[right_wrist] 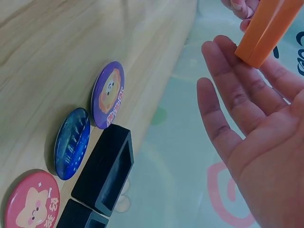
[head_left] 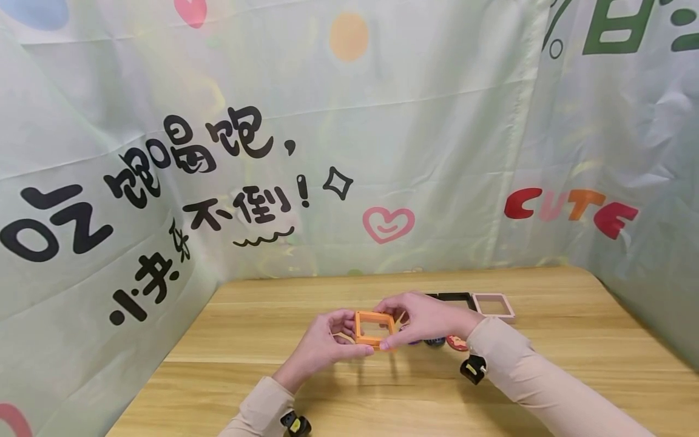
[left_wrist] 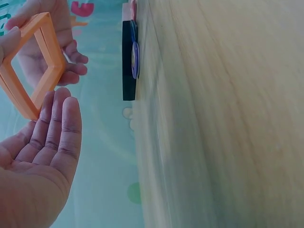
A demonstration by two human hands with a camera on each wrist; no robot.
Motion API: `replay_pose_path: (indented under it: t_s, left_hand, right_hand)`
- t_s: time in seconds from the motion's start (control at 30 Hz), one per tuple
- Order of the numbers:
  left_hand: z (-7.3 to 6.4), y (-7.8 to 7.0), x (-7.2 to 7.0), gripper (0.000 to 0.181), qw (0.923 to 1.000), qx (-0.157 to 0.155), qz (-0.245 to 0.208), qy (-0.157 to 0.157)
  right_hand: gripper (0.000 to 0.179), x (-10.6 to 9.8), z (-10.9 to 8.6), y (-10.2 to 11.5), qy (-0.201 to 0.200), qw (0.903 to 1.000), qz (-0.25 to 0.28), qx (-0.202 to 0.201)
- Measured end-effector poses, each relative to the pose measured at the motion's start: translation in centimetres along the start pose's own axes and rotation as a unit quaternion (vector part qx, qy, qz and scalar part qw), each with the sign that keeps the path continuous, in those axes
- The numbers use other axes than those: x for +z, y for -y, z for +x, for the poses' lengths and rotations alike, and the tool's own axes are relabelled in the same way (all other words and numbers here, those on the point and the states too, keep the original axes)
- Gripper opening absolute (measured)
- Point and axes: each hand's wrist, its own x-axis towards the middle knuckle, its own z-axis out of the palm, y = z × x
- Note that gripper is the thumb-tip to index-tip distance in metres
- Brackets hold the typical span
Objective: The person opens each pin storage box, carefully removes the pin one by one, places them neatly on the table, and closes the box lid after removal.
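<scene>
An orange square frame [head_left: 375,342] is held up above the wooden table between both hands, its hollow middle facing the head camera. The left hand [head_left: 322,340] pinches it at the left side, with the thumb along the lower edge. At the right side the right hand [head_left: 423,318] grips it, thumb at the bottom corner and index finger at the top. In the right wrist view, the orange frame [right_wrist: 266,35] rests against the fingers, and its far end is cut off.
On the table beyond the right hand lie black frames [right_wrist: 102,171] and a pale pink frame [head_left: 511,309]. Before them are round badges: purple [right_wrist: 108,95], blue [right_wrist: 72,142] and pink [right_wrist: 32,202]. A printed cloth [head_left: 437,121] hangs behind the table [head_left: 218,376].
</scene>
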Motion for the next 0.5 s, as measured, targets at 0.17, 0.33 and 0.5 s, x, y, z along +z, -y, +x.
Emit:
replay_pose_path:
  t_s: [0.17, 0.33, 0.5]
  left_hand:
    - [0.02, 0.0, -0.04, 0.057, 1.0, 0.007, -0.002, 0.003]
    - [0.0, -0.04, -0.08, 0.058, 0.9997, 0.015, -0.015, 0.008]
    - [0.02, -0.04, -0.1, 0.057, 0.9996, 0.02, -0.019, -0.003]
  right_hand:
    - [0.059, -0.13, -0.11, 0.33, -0.001, 0.9999, 0.002, 0.012]
    - [0.057, -0.38, -0.18, 0.7, 0.008, 0.9992, 0.036, 0.019]
    - [0.062, -0.53, -0.22, 0.82, 0.004, 0.9986, 0.044, 0.029]
